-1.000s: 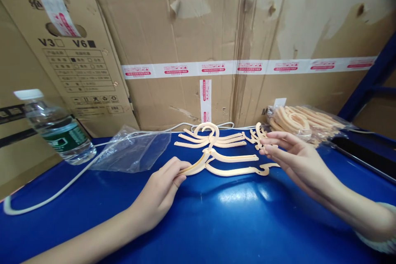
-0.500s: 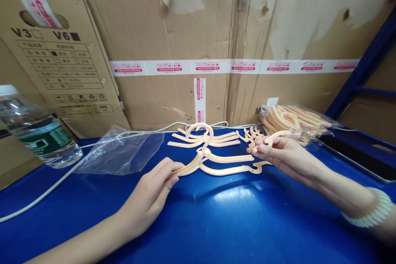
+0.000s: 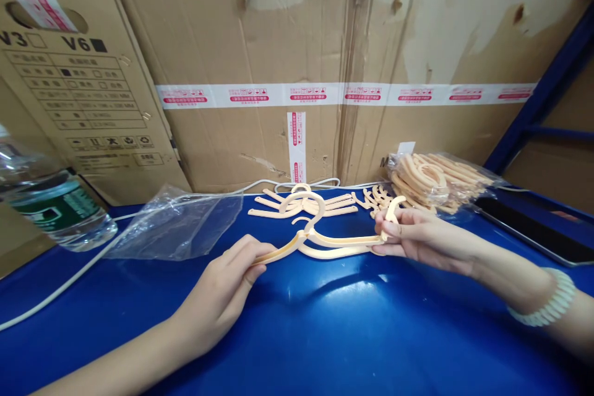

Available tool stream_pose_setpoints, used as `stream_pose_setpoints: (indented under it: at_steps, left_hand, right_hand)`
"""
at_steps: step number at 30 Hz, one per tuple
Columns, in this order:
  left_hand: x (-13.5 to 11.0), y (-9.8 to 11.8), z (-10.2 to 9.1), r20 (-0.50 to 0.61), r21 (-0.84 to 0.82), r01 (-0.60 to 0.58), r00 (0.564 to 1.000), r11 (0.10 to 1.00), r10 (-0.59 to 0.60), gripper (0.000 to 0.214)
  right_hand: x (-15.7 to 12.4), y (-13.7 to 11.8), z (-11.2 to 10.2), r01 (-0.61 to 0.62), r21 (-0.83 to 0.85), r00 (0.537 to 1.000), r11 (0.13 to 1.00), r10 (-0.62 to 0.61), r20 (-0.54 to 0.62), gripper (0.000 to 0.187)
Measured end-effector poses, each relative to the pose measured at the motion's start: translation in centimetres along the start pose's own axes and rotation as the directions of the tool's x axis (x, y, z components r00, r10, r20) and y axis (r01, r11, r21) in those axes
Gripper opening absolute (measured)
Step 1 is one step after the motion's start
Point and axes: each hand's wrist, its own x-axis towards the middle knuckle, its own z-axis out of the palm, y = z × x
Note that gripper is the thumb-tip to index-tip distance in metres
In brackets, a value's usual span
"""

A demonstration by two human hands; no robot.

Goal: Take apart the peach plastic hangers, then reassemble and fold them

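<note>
My left hand is closed round the left arm of a cream plastic clothes hanger, its hook pointing up. In my right hand, thumb and fingers pinch a small curved hook piece of the same cream plastic. That piece meets the tip of the hanger's right arm; whether they are joined I cannot tell. Just below lies another hanger, partly covered. Behind the hook, several more hangers lie on the blue table. Several loose hook pieces are heaped by my right fingertips.
A clear bag of hanger parts and a dark phone lie at right. At left are an empty-looking plastic bag, a water bottle and a white cable. Cardboard boxes wall off the back.
My right hand has moved slightly left and down, bringing the small hook piece upright against the hanger's right arm tip. My left hand keeps its grip. The view has shifted slightly.
</note>
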Motion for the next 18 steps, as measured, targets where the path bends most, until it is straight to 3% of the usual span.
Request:
stream_pose_setpoints:
  at_steps: [10,18]
  left_hand:
    - [-0.3,-0.2,0.3,-0.009,0.036,-0.032,0.999,0.999,0.032,0.027]
    - [-0.3,-0.3,0.3,-0.013,0.039,-0.036,0.999,0.999,0.037,0.028]
  right_hand:
    - [-0.5,0.0,1.0,-0.025,-0.085,1.0,0.996,0.024,-0.018,0.026]
    - [-0.5,0.2,1.4,0.026,-0.13,0.998,0.991,-0.034,-0.058,0.032]
